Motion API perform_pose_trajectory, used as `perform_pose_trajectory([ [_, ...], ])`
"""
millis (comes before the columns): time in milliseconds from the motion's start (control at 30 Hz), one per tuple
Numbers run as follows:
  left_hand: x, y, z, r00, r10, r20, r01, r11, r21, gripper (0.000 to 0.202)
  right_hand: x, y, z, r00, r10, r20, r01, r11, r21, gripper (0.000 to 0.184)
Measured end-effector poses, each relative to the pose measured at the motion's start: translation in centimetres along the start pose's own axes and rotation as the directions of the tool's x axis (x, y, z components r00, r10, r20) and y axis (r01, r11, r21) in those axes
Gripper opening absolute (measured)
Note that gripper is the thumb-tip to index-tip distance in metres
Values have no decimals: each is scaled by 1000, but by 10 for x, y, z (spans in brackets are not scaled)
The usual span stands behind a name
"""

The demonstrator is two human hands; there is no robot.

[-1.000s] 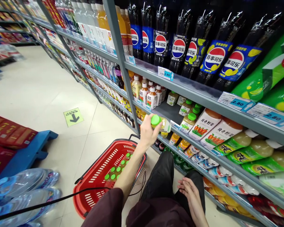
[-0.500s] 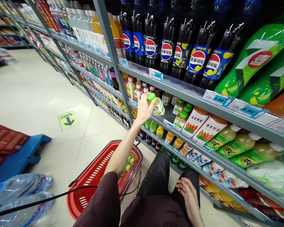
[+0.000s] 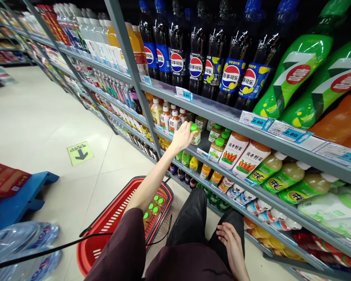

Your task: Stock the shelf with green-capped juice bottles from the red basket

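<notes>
My left hand [image 3: 183, 136] is reached out to the middle shelf, its fingers closed around the green cap of a small juice bottle [image 3: 196, 137]. The bottle stands nearly upright at the shelf's front edge; my fingers hide part of it. Similar green-capped bottles [image 3: 216, 150] stand just to its right, with more behind. My right hand [image 3: 230, 239] lies on my right knee, holding nothing, its fingers loosely extended. Below my left arm, a red shopping basket [image 3: 89, 246] sits on the floor. Several green-capped bottles [image 3: 155, 210] are inside it, partly covered by my arm.
Large cola bottles [image 3: 195, 64] line the shelf above, with green soda bottles [image 3: 298, 74] at right. Carrot-label cartons [image 3: 234, 150] stand beside the juice. A blue pallet [image 3: 20, 203] with red boxes and packs of water bottles [image 3: 23, 242] are at left. A black cable [image 3: 55, 249] crosses the basket.
The juice bottle in my left hand has gone from tilted before the shelf to nearly upright at its front edge. The view has shifted slightly; my right hand stays on my knee.
</notes>
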State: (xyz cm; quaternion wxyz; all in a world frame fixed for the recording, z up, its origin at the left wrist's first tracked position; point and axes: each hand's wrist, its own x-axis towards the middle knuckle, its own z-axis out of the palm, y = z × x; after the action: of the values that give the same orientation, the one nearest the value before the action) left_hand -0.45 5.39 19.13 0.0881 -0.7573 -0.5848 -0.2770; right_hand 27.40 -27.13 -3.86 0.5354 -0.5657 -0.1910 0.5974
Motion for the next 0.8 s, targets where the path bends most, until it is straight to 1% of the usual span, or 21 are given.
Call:
perform_pose_trajectory([
  [100,2,0,5,997,17,70,-21,998,57,61,1,2,-3,1000,0,-7,0,1000,-2,48],
  [233,9,-4,12,990,-7,139,-9,993,115,60,2,6,-6,1000,8,-15,-8,1000,-15,49],
  [433,29,-5,17,991,-19,134,-2,989,150,55,4,9,-2,1000,27,7,-27,999,-28,50],
  [633,56,-6,24,975,-108,194,82,987,137,53,3,10,4,1000,27,14,-26,998,-64,52],
  [800,77,-6,34,959,-154,237,129,985,117,52,3,11,5,999,36,4,-35,997,-73,54],
])
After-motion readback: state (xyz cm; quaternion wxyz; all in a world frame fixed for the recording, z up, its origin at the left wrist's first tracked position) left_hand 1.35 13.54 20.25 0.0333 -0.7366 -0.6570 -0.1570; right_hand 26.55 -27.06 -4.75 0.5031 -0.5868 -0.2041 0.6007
